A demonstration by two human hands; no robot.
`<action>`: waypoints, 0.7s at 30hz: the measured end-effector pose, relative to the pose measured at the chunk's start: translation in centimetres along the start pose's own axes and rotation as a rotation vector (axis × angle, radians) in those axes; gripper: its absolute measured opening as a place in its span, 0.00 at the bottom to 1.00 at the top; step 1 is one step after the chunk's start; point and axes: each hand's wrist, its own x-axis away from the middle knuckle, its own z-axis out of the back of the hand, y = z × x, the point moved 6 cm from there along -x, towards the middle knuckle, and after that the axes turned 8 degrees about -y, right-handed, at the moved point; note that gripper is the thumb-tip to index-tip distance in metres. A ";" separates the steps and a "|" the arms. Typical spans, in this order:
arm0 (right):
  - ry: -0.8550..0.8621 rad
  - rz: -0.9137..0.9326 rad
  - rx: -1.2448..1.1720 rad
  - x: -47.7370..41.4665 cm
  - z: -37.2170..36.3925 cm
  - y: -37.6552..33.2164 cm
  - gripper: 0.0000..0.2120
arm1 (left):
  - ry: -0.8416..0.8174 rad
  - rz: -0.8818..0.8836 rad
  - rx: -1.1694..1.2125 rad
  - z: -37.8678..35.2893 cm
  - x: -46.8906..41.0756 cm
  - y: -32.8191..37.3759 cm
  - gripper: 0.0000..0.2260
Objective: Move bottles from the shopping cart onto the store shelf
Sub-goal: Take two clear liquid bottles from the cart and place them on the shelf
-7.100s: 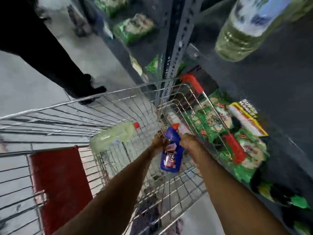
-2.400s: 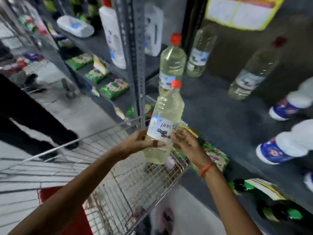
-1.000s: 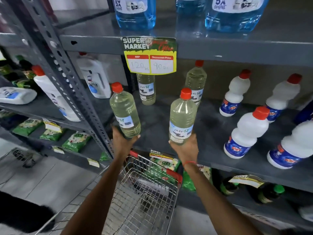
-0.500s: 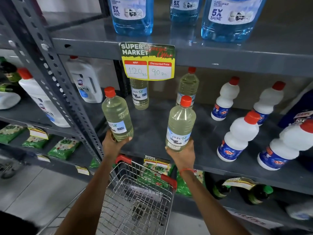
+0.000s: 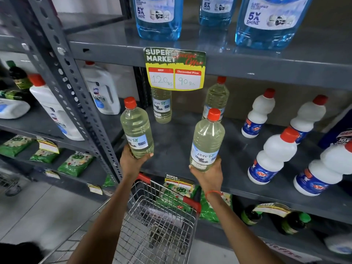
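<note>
My left hand [image 5: 132, 162] grips the base of a clear bottle of pale yellow liquid with a red cap [image 5: 136, 128], held upright at the front left of the grey middle shelf [image 5: 177, 149]. My right hand [image 5: 208, 174] holds a second bottle of the same kind [image 5: 207, 141] from below, upright over the shelf's front edge. Whether either base touches the shelf I cannot tell. Two matching bottles [image 5: 162, 107] [image 5: 216, 100] stand at the back of that shelf. The wire shopping cart [image 5: 162, 221] sits below my arms.
White bottles with red caps [image 5: 274, 155] stand on the right of the shelf. A perforated grey upright [image 5: 76, 88] borders the left. A yellow price tag [image 5: 175, 71] hangs from the shelf above, which carries large blue bottles [image 5: 159, 16]. Green packets [image 5: 76, 162] lie lower left.
Both hands with their bottles have held almost still at the shelf front over the last second. Earlier I lifted bottles out of the cart up to the shelf.
</note>
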 end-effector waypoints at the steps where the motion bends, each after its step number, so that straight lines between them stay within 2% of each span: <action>1: -0.003 0.001 0.003 0.0 0.0 0.0 0.38 | -0.004 0.002 0.000 0.0 0.0 0.0 0.36; 21: -0.001 -0.004 -0.014 0.2 0.2 0.1 0.33 | -0.017 0.035 -0.005 0.1 0.0 -0.6 0.39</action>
